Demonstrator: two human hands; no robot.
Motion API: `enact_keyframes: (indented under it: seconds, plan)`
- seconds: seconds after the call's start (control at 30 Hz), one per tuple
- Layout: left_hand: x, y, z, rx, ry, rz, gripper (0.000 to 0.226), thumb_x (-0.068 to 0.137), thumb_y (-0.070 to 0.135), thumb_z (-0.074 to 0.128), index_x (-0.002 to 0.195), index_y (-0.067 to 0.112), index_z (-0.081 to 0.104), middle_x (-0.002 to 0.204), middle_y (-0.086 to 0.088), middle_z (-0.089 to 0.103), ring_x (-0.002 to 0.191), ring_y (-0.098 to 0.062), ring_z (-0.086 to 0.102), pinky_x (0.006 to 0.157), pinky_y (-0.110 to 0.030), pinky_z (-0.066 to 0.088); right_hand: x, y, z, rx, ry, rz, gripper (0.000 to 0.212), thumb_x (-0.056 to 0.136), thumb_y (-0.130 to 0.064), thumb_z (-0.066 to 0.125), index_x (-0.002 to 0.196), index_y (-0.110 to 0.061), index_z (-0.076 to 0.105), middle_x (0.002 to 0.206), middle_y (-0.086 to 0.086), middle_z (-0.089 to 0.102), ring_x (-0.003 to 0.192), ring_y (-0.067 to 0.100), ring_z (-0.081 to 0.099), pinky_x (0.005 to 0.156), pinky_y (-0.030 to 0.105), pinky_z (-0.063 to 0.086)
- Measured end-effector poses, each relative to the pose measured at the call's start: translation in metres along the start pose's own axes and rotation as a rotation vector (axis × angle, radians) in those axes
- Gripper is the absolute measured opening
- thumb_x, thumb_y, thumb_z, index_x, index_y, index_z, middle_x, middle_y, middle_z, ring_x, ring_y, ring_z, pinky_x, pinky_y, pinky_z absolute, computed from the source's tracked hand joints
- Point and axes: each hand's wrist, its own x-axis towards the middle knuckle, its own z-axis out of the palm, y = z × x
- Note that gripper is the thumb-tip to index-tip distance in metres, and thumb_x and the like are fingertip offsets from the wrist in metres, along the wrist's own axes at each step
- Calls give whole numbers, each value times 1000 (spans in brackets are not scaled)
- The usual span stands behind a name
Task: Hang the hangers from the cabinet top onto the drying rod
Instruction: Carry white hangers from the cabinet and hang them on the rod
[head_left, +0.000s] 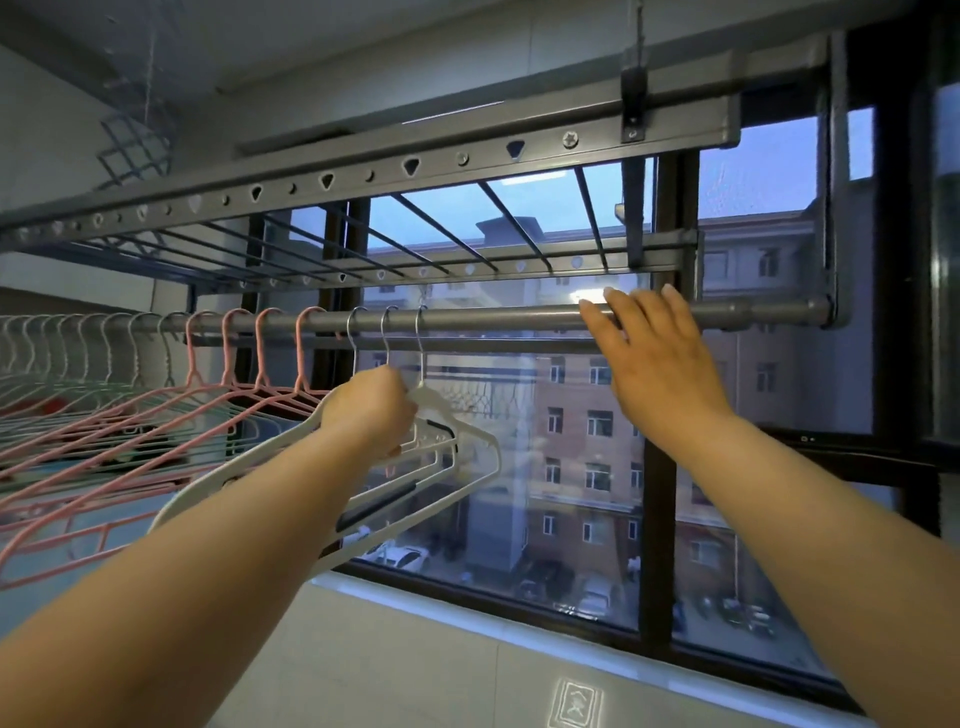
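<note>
A grey drying rod (493, 317) runs across the window at head height. Three white plastic hangers (457, 436) with metal hooks hang on it near the middle. My left hand (371, 410) grips them at the necks, just below the hooks. My right hand (654, 364) rests on the rod to the right of them, fingers straight over its top. Further left hang several pink hangers (223, 395), then a row of pale ones (78, 353).
A grey perforated rack frame (363, 171) with cross bars sits just above the rod. Dark window frames (657, 519) and glass lie right behind it. A tiled wall and sill (467, 613) run below the window.
</note>
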Motion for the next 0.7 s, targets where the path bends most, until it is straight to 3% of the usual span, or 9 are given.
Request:
enact_keyframes:
  seconds: [0.1,0.27,0.33,0.4,0.43,0.5,0.57,0.7]
  plan:
    - [-3,1,-1,4,-3,-4,18,92,13,47,95,1,60,81,-14,64,70,-28,63,78,-40,56,-1,3,-1,43,-60,0,72,90,0,48,150,-11,9,153,17,17,142,34,13,118,44,-4]
    - [-10,5,-5,92,29,46,24,91,21,47,101,5,62,86,-11,62,78,-27,60,65,-34,46,-3,3,-5,18,-79,0,69,94,-3,42,150,-12,4,155,14,10,143,30,7,117,42,-8]
    - [-17,9,-7,115,87,97,26,92,21,46,109,6,59,100,-11,60,88,-27,58,67,-32,43,-3,4,-7,10,-103,18,69,93,-4,44,150,-12,5,156,14,9,144,30,5,118,42,-7]
    - [-25,14,-10,123,168,203,31,92,22,46,120,10,53,126,-9,51,108,-26,53,81,-36,45,-5,2,-4,-29,-66,22,71,89,-3,53,149,-9,16,153,18,18,143,34,14,118,45,3]
    - [-30,17,-10,105,202,264,34,92,22,47,124,12,51,133,-6,46,117,-25,49,88,-36,45,-7,2,-2,-79,-9,12,73,78,1,66,143,-4,32,146,23,33,137,39,30,115,50,18]
    - [-43,24,-9,33,232,372,34,93,23,46,126,14,50,136,-2,45,123,-21,45,92,-32,43,-14,3,3,-77,108,8,76,46,5,86,118,2,61,117,27,62,109,44,59,90,59,44]
    - [-58,34,-2,-30,211,460,32,93,24,45,123,16,52,133,0,49,120,-18,47,92,-28,42,-26,6,6,-71,116,18,77,32,2,90,106,2,68,105,25,68,96,43,66,78,60,48]
    - [-88,56,26,-145,55,562,31,93,24,45,122,17,55,127,0,55,115,-17,52,91,-25,40,-64,18,0,-41,97,41,78,31,-6,91,105,-3,69,103,20,70,94,37,68,77,56,51]
